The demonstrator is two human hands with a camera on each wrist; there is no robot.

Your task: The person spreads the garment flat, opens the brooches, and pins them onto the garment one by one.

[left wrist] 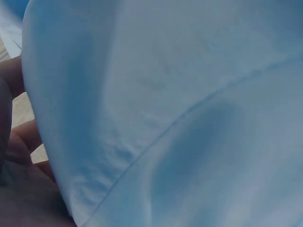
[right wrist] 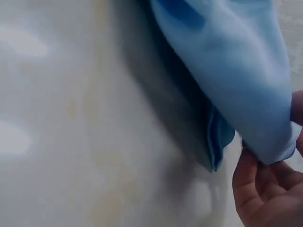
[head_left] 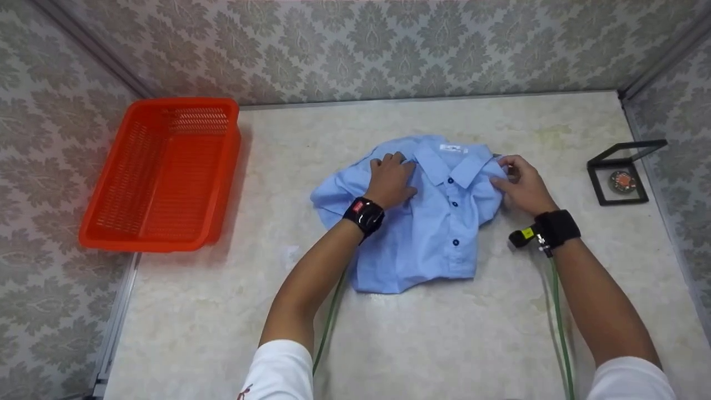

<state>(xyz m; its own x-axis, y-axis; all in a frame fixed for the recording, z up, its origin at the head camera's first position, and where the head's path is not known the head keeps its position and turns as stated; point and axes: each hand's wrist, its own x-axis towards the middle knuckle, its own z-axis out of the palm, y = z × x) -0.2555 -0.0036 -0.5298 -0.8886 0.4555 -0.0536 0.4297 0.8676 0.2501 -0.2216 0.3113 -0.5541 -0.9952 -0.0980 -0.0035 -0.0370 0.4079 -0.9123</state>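
A light blue collared shirt (head_left: 439,216) with dark buttons lies front up on the table, its body creased and its left side bunched. My left hand (head_left: 391,180) is on the shirt just left of the collar, fingers bent into the cloth. In the left wrist view, a seamed fold of the shirt (left wrist: 156,118) fills most of the picture and partly hides the fingers (left wrist: 28,135). At the shirt's right shoulder, my right hand (head_left: 523,186) pinches the edge of the cloth. The right wrist view shows its fingertips gripping a folded corner of the shirt (right wrist: 236,75).
An orange-red plastic basket (head_left: 222,183) stands at the table's left. Toward the right edge is a small black-framed case (head_left: 597,183), its lid raised, with a round object (head_left: 622,181) inside. Green cables (head_left: 560,322) run from both wrists. Patterned walls (head_left: 366,50) enclose the table.
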